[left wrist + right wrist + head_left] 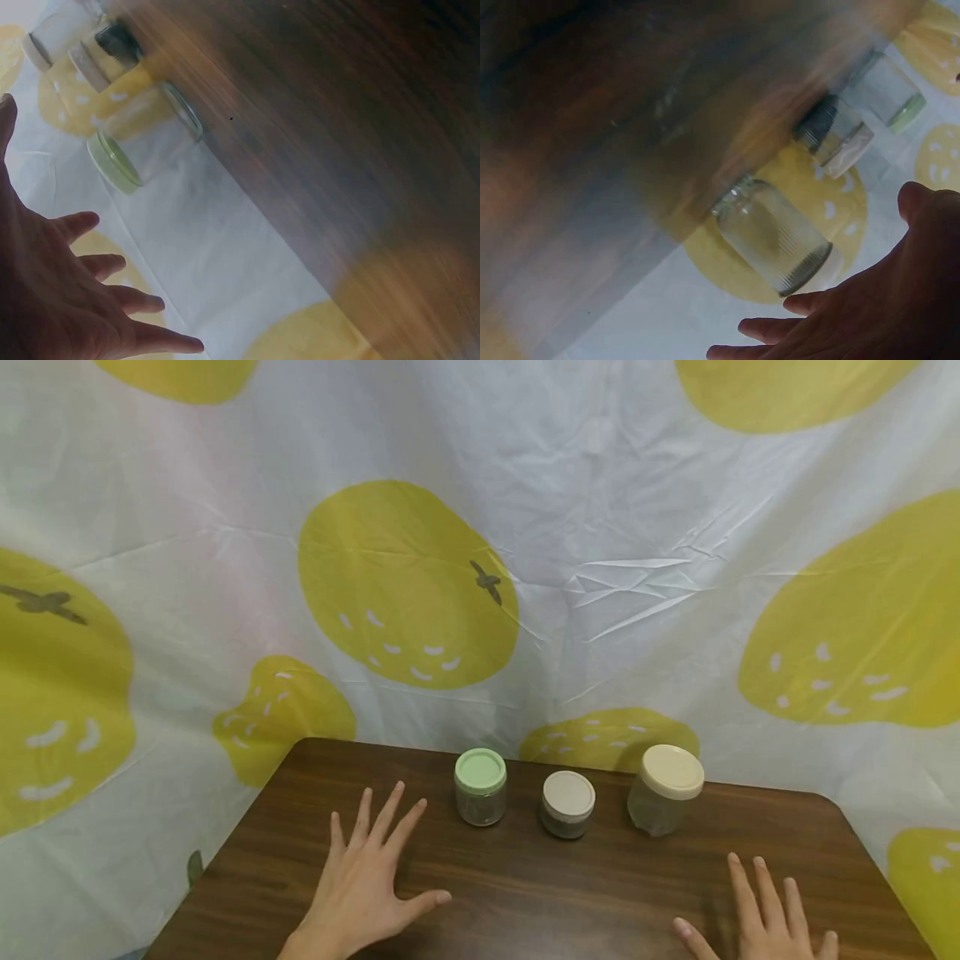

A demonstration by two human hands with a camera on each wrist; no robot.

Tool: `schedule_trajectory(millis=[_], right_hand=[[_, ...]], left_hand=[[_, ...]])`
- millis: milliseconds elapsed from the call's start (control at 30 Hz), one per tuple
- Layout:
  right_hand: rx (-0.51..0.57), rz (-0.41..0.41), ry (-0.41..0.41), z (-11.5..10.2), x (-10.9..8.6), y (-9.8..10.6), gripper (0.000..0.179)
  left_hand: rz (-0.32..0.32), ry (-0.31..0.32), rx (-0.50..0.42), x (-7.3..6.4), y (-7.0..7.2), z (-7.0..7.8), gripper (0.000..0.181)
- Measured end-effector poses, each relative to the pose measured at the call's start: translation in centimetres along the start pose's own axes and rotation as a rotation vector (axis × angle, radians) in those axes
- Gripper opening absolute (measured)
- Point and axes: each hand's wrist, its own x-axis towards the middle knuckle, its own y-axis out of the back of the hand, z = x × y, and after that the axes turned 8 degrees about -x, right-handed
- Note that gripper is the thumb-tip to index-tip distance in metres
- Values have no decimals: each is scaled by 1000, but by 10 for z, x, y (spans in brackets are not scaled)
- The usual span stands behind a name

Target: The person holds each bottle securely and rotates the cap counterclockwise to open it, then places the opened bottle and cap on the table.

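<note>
Three lidded jars stand apart in a row toward the far side of the table. On the left is a clear jar with a green lid; in the middle sits a short jar with a white lid and something dark inside. A taller clear jar with a cream lid stands at the right. My left hand, fingers spread and straight, is left of the green-lidded jar and holds nothing. Nearest the cream-lidded jar is my right hand, also spread and holding nothing, partly cut off by the frame's lower edge.
The brown wood-grain table has rounded far corners. Behind and beside it hangs a white curtain printed with large yellow fruit, close to the table's far edge.
</note>
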Motion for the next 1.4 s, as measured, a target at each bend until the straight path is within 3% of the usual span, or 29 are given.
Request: schedule_trajectory(millis=[333, 667, 967, 1200, 1400], right_hand=[[12, 58, 13, -2, -3, -2, 112], [21, 106, 49, -5, -8, -5, 110], [21, 68, 94, -19, -11, -1, 105], [30, 15, 145, -35, -9, 4, 103], [230, 6, 254, -46, 2, 6, 99]], left_hand=[[-26, -7, -48, 3, -6, 5, 110], [-1, -34, -72, 9, -13, 12, 113], [27, -37, -128, 14, -20, 21, 106], [13, -37, -185, 18, -23, 27, 109], [75, -122, -226, 22, -27, 35, 97]])
